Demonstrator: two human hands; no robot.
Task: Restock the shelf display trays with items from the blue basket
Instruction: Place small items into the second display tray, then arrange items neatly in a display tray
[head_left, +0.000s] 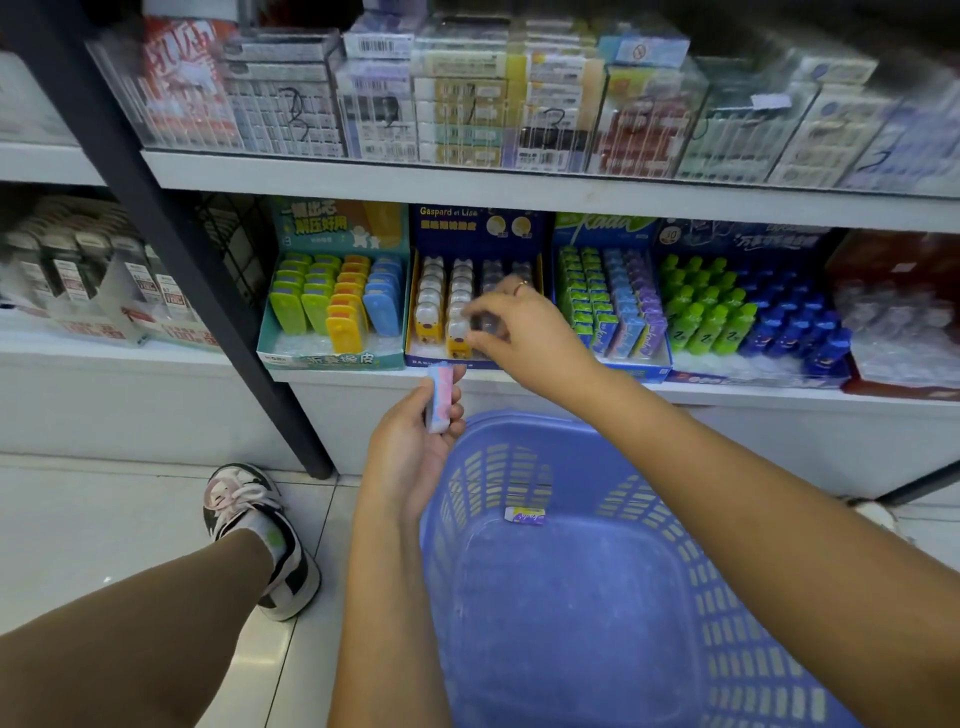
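The blue basket (597, 597) stands on the floor in front of the shelf, with one small purple-and-yellow packet (525, 515) lying near its far wall. My left hand (410, 447) is above the basket's left rim, closed around a pink-and-blue eraser (440, 397). My right hand (511, 325) reaches into the dark blue display tray (475, 291) of dog-shaped items, pinching a small clear-topped item (480, 319) over the tray's front right slot. The item is blurred.
A teal tray (332, 301) of green, orange and blue cases sits left of the blue tray; trays of small packets (608, 301) and of green and blue bottles (748, 317) sit right. A black shelf post (208, 270) slants at left. My leg and shoe (260, 535) are left of the basket.
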